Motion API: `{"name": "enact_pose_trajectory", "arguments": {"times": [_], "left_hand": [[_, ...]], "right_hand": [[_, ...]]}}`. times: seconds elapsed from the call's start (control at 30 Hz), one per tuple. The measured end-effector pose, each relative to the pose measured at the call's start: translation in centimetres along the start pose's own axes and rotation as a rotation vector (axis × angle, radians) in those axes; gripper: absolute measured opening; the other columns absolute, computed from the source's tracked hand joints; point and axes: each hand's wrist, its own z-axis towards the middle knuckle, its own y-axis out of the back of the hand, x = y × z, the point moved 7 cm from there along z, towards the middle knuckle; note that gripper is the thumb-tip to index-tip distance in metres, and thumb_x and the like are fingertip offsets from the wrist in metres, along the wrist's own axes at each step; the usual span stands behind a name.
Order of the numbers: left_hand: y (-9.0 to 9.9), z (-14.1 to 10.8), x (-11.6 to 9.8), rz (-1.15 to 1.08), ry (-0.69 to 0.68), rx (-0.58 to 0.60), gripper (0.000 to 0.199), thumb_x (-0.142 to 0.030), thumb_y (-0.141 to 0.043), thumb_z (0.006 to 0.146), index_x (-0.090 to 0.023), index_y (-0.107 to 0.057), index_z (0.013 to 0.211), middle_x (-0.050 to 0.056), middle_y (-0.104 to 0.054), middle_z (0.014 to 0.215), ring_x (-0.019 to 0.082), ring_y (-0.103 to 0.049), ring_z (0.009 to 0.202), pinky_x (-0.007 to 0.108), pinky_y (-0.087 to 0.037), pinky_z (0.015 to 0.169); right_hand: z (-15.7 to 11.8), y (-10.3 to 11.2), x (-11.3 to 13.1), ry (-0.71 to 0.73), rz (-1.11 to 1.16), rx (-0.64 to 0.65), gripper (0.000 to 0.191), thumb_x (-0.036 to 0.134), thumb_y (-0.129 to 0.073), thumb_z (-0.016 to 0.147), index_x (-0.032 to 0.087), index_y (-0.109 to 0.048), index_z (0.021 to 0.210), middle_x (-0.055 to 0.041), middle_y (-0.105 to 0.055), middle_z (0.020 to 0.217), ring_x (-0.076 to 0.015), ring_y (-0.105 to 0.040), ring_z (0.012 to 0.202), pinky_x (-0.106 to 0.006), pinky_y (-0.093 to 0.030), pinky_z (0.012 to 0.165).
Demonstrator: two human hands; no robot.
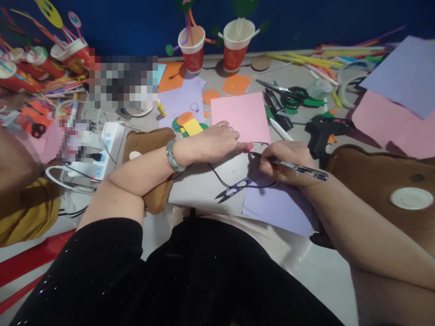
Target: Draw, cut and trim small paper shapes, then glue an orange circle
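Head view: you are grasping a pen (297,169) in your right hand (295,152), its slim, clear-looking barrel showing dark print and ending in a dark tip at the far end. The pen is slanting low over the worktop (193,188), its writing point sitting just beside a small coral-pink piece (249,146). That piece is looking rounded and brighter than the pale pink sheet (239,113), and it is lying at the index fingertip of your left hand (219,141). You are stretching that finger towards the pen; whether the hand is pinching the piece or only pressing it, you cannot tell from here. A purple sheet (277,206) is lying partly beneath your right forearm, and thread snips (234,189) are resting beside it, with a black cord (217,174) running near them.
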Motion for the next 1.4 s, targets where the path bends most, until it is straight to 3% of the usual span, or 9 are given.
{"name": "enact_pose_trajectory", "arguments": {"times": [0.1, 0.2, 0.47, 0.6, 0.7, 0.83, 1.0, 1.23, 1.4], "left_hand": [[0.0, -0.1, 0.0, 0.001, 0.002, -0.010, 0.045, -0.017, -0.041, 0.108, -0.027, -0.067, 0.143, 0.007, -0.072, 0.094, 0.020, -0.062, 0.083, 0.039, -0.040, 0.094], [0.1, -0.1, 0.1, -0.036, 0.007, -0.017, 0.043, -0.020, -0.043, 0.109, -0.027, -0.068, 0.143, 0.008, -0.071, 0.098, 0.020, -0.060, 0.082, 0.039, -0.040, 0.093], [0.3, 0.2, 0.2, -0.034, 0.001, 0.011, 0.045, -0.018, -0.048, 0.105, -0.027, -0.068, 0.144, 0.010, -0.070, 0.103, 0.020, -0.060, 0.083, 0.038, -0.040, 0.090], [0.4, 0.2, 0.1, 0.011, -0.010, 0.039, 0.050, -0.013, -0.050, 0.100, -0.028, -0.068, 0.144, 0.010, -0.072, 0.100, 0.020, -0.063, 0.082, 0.039, -0.041, 0.090], [0.7, 0.1, 0.0, 0.006, -0.014, 0.039, 0.050, -0.015, -0.048, 0.101, -0.027, -0.067, 0.146, 0.008, -0.073, 0.092, 0.021, -0.065, 0.081, 0.038, -0.043, 0.087], [1.0, -0.2, 0.2, -0.067, 0.022, 0.065, 0.049, -0.017, -0.049, 0.102, -0.027, -0.067, 0.146, 0.006, -0.076, 0.087, 0.020, -0.068, 0.078, 0.033, -0.040, 0.073], [1.6, -0.4, 0.3, -0.135, 0.023, 0.042, 0.047, -0.019, -0.051, 0.102, -0.027, -0.069, 0.145, 0.007, -0.078, 0.093, 0.020, -0.071, 0.082, 0.032, -0.037, 0.069], [2.3, -0.3, -0.1, -0.135, 0.028, 0.078, 0.046, -0.016, -0.049, 0.101, -0.022, -0.073, 0.140, 0.010, -0.078, 0.094, 0.020, -0.069, 0.080, 0.034, -0.037, 0.068], [2.4, -0.2, -0.2, -0.143, 0.036, 0.081, 0.045, -0.017, -0.049, 0.101, -0.022, -0.075, 0.138, 0.009, -0.079, 0.093, 0.019, -0.068, 0.078, 0.033, -0.039, 0.070]], "right_hand": [[0.1, 0.1, 0.2, -0.009, 0.031, -0.010, 0.016, 0.028, -0.060, 0.088, 0.028, -0.051, 0.075, -0.0006, -0.063, 0.059, -0.0194, -0.058, 0.051, -0.034, -0.046, 0.052], [0.0, 0.9, -0.6, -0.126, 0.060, -0.047, 0.012, 0.029, -0.062, 0.083, 0.027, -0.053, 0.075, -0.0005, -0.063, 0.057, -0.0177, -0.055, 0.048, -0.032, -0.043, 0.049], [0.0, 3.6, -3.7, -0.488, 0.157, -0.361, 0.015, 0.026, -0.066, 0.080, 0.027, -0.054, 0.071, -0.0059, -0.064, 0.058, -0.0188, -0.053, 0.050, -0.037, -0.044, 0.050], [1.7, 2.9, -5.3, -0.573, 0.378, -0.345, 0.015, 0.021, -0.069, 0.082, 0.025, -0.058, 0.073, -0.0013, -0.063, 0.053, -0.0120, -0.046, 0.041, -0.030, -0.037, 0.041], [4.2, 2.7, -6.2, -0.598, 0.368, -0.237, 0.016, 0.014, -0.066, 0.084, 0.023, -0.057, 0.074, 0.0007, -0.062, 0.053, -0.0116, -0.052, 0.042, -0.027, -0.038, 0.043], [8.2, 1.5, -5.6, -0.549, 0.218, 0.097, 0.025, 0.005, -0.056, 0.089, 0.019, -0.057, 0.068, 0.0026, -0.060, 0.054, -0.0084, -0.055, 0.052, -0.022, -0.042, 0.055], [10.9, -1.3, -5.3, -0.491, 0.081, 0.429, 0.024, 0.013, -0.058, 0.093, 0.017, -0.061, 0.070, 0.0001, -0.066, 0.064, -0.0112, -0.057, 0.063, -0.025, -0.042, 0.065], [11.7, -4.4, -6.8, -0.260, 0.145, 0.537, 0.026, 0.036, -0.067, 0.094, 0.024, -0.064, 0.072, 0.0009, -0.064, 0.062, -0.0153, -0.056, 0.060, -0.031, -0.040, 0.059], [11.7, -4.8, -6.6, -0.286, 0.132, 0.580, 0.030, 0.040, -0.072, 0.092, 0.023, -0.062, 0.069, 0.0012, -0.064, 0.062, -0.0153, -0.055, 0.059, -0.031, -0.039, 0.061]]}}
